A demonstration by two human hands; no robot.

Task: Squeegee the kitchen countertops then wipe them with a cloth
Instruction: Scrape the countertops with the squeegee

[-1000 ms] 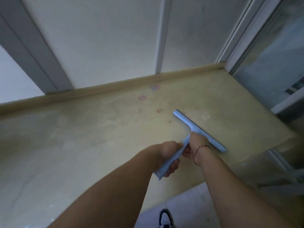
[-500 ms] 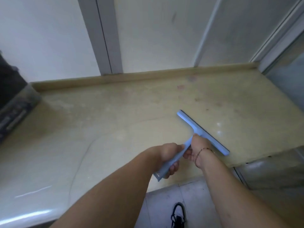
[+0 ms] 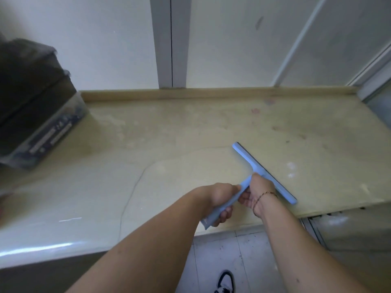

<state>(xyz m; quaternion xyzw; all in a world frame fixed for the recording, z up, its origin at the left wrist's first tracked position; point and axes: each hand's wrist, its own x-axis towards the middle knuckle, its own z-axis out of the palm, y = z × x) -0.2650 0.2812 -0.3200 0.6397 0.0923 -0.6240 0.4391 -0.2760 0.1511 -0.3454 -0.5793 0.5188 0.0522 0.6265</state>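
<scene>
A light blue squeegee (image 3: 262, 170) lies with its blade on the beige countertop (image 3: 169, 144), the blade running from upper left to lower right near the front edge. My left hand (image 3: 222, 197) grips the lower part of its handle. My right hand (image 3: 257, 191) holds the handle's upper part just below the blade, a thin bracelet on the wrist. A faint curved wet line runs across the counter left of the blade. Reddish stains mark the counter at the back right. No cloth is in view.
A dark appliance on a clear box (image 3: 38, 115) stands at the counter's left end. A low beige backsplash (image 3: 211, 93) runs along the white wall. The floor tiles (image 3: 232, 250) and a shoe (image 3: 225, 281) show below the front edge. A cabinet (image 3: 349, 229) stands lower right.
The view has swung left, bringing the dark appliance into sight. The squeegee and both hands have slid leftward along the counter, keeping the same grip.
</scene>
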